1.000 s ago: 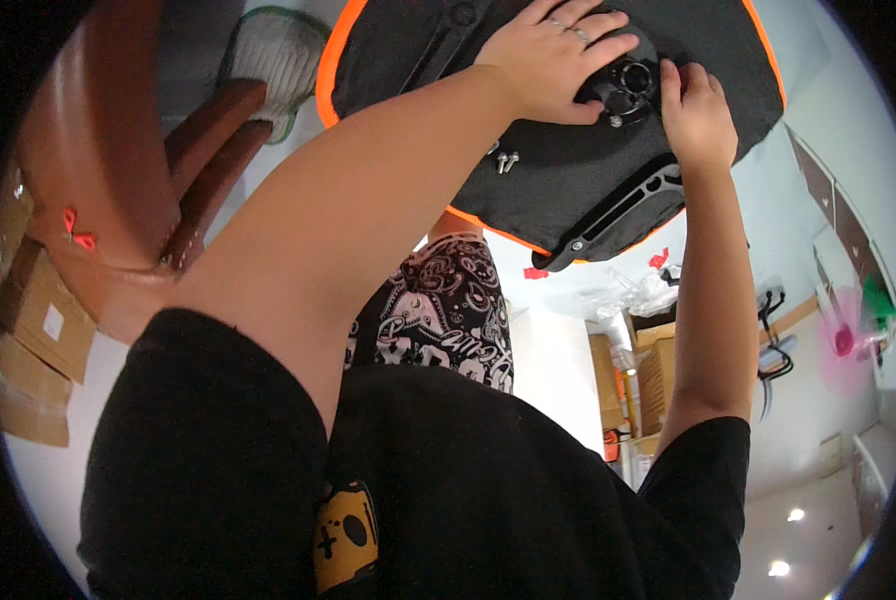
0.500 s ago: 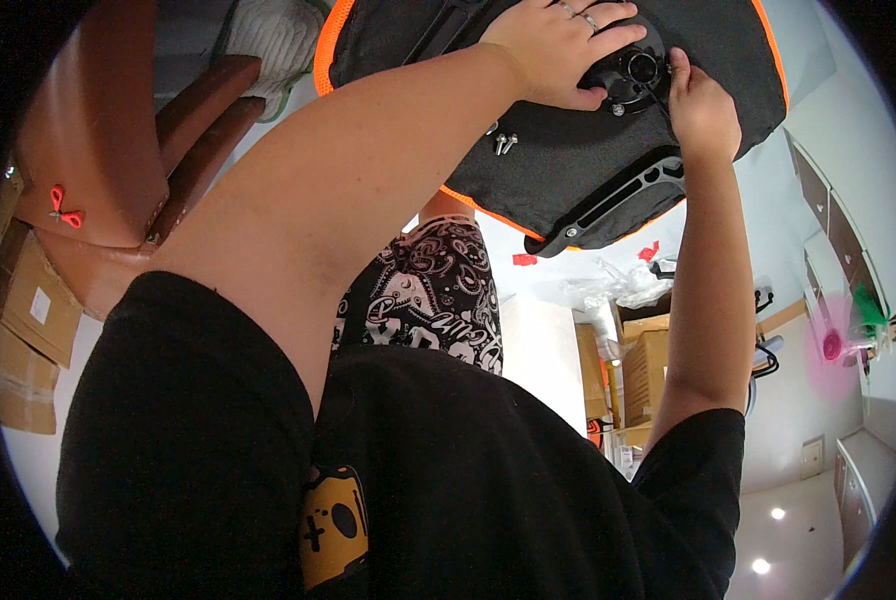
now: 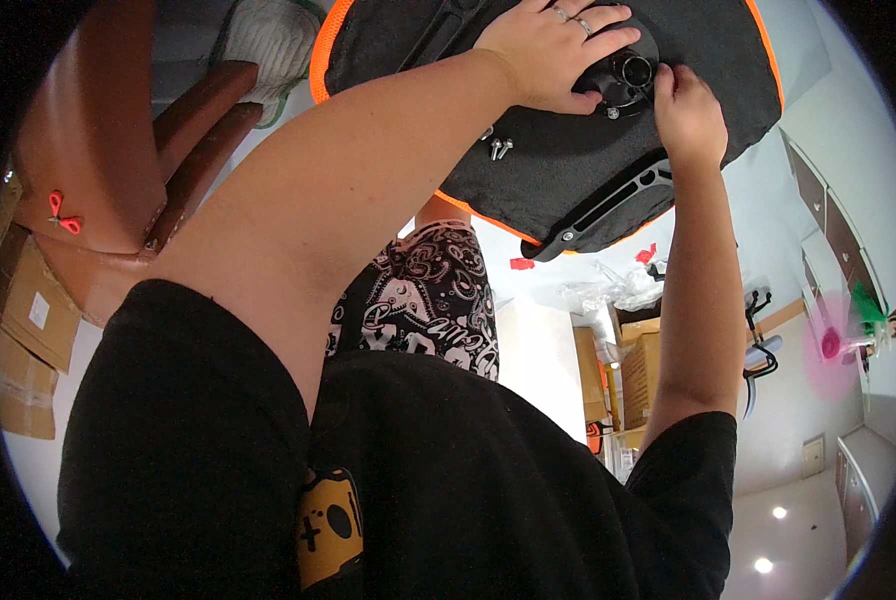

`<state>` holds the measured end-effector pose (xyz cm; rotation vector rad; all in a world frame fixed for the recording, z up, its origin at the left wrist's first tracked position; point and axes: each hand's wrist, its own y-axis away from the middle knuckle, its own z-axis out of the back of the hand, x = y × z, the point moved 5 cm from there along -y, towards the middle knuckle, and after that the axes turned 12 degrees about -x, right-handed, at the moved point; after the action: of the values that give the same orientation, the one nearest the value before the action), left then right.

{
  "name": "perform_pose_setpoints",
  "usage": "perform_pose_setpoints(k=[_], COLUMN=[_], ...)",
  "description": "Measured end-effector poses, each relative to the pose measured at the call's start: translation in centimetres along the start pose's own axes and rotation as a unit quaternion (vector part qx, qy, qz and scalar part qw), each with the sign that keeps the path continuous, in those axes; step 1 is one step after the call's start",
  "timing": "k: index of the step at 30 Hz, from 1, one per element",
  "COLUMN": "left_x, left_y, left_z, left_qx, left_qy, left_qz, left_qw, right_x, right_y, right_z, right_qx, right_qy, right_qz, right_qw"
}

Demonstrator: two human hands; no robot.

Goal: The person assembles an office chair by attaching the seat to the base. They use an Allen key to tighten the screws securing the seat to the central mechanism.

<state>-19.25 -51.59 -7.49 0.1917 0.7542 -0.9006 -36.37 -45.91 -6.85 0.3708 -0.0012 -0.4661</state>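
Observation:
A black fabric chair seat [image 3: 538, 185] with orange edging lies at the top of the view, its underside up. On it sits a black round plate with a short tube [image 3: 633, 69] in the middle. My left hand [image 3: 553, 50] rests on the plate's left side, fingers spread, two rings on it. At the plate's right edge my right hand [image 3: 690, 115] is closed, thumb and fingers pinched together; what is in them is hidden. A silver bolt [image 3: 613, 113] shows at the plate's near edge. Several loose bolts [image 3: 500, 149] lie on the fabric below my left wrist.
A black slotted arm bracket [image 3: 608, 205] runs along the seat's near right edge. At left stand a brown leather chair [image 3: 88, 130] with red-handled scissors [image 3: 64, 213] on it and cardboard boxes [image 3: 33, 310]. Clear plastic wrap [image 3: 608, 295] and another box [image 3: 640, 380] are at right.
My right hand has turned and shifted slightly left against the plate; a thin dark rod seen beside its fingers earlier is now hidden. My left hand stays on the plate.

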Motion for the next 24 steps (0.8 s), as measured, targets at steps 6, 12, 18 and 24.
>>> perform_pose_setpoints(k=[6, 12, 18, 24], left_x=[0.0, 0.0, 0.0, 0.1], left_y=[0.0, -0.2, -0.2, -0.1], left_z=[0.1, 0.1, -0.1, -0.1], left_qx=[-0.004, 0.007, 0.022, 0.040], left_qy=[0.017, 0.023, 0.026, 0.016], left_qz=[0.002, 0.011, 0.014, 0.020], left_qw=[1.000, 1.000, 0.999, 0.999], right_x=[0.0, 0.1, 0.1, 0.2], right_y=[0.4, -0.2, -0.1, -0.3], right_z=[0.0, -0.2, -0.2, 0.3], right_qx=[-0.061, 0.058, -0.064, 0.021], right_qy=[-0.021, 0.022, 0.007, 0.026], right_qz=[-0.029, -0.064, -0.003, -0.068], right_qw=[0.997, 0.996, 0.998, 0.997])
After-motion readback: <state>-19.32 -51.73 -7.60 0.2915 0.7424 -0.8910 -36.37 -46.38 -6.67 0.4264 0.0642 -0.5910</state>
